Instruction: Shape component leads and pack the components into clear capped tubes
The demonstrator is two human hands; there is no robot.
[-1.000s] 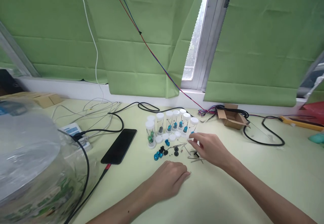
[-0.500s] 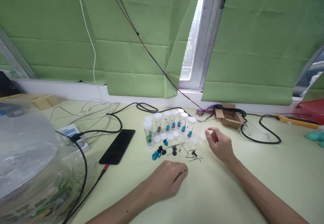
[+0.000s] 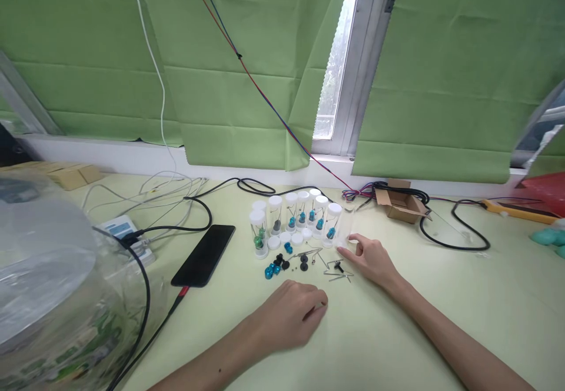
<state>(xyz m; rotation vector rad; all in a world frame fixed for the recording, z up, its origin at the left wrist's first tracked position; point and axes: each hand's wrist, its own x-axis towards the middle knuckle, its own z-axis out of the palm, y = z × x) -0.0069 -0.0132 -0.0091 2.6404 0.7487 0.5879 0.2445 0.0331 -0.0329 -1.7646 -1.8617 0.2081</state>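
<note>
My left hand (image 3: 291, 314) rests on the table in a loose fist; nothing shows between its thumb and fingers. My right hand (image 3: 368, 259) has thumb and index finger apart, reaching to the base of a clear empty tube (image 3: 347, 221); whether they touch it I cannot tell. Left of it stand several white-capped tubes (image 3: 318, 217) holding blue parts and thin metal pieces. One capped tube (image 3: 259, 235) contains green parts. Loose blue parts (image 3: 272, 271), black round parts (image 3: 304, 262), metal rods (image 3: 339, 276) and white caps (image 3: 296, 238) lie in front.
A black phone (image 3: 203, 255) with a cable lies left of the tubes. A large clear plastic bag (image 3: 53, 273) fills the left side. Behind are black cables (image 3: 256, 188) and an open cardboard box (image 3: 401, 205). A yellow tool (image 3: 521, 211) lies at far right.
My right hand has moved left and slightly down, to the base of the clear empty tube, its thumb and index finger stretching out. My left hand stays in place.
</note>
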